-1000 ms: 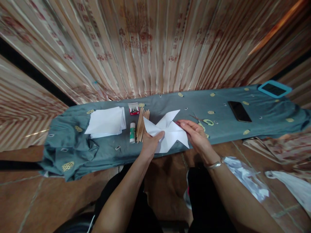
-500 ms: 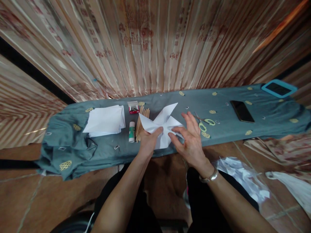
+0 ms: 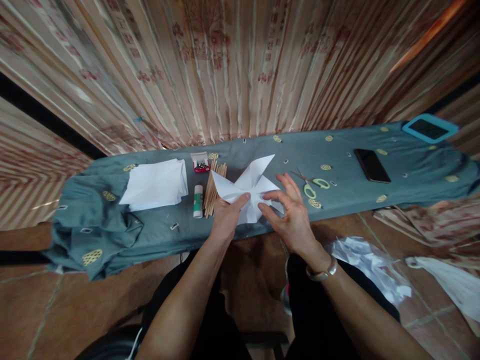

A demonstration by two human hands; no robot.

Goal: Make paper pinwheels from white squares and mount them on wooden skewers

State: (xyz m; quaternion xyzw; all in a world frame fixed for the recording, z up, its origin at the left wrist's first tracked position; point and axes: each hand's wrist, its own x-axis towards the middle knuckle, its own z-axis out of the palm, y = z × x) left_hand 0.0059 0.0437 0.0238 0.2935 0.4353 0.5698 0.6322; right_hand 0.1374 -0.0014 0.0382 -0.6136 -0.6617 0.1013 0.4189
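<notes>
A white paper pinwheel (image 3: 252,186) with folded, pointed blades is held just over the near edge of the cloth-covered table. My left hand (image 3: 227,217) grips it from the left, thumb pressed on top near the centre and the other fingers hidden beneath. From the right, my right hand (image 3: 290,215) has its thumb and forefinger closed around a blade close to the middle, while its other fingers fan out. Whether anything small sits between those fingertips is too small to see. Thin wooden sticks (image 3: 214,187) lie just left of the pinwheel.
A stack of white paper (image 3: 153,185), a glue stick (image 3: 198,201) and a small red box of metal pins (image 3: 201,164) are on the left. Green-handled scissors (image 3: 313,183), a phone (image 3: 372,165) and a blue-framed tablet (image 3: 430,128) lie rightward. Paper scraps (image 3: 369,265) fill a floor bag.
The view has shifted slightly. My right thumb and forefinger have drawn a little closer together at the pinwheel; my left hand keeps its hold.
</notes>
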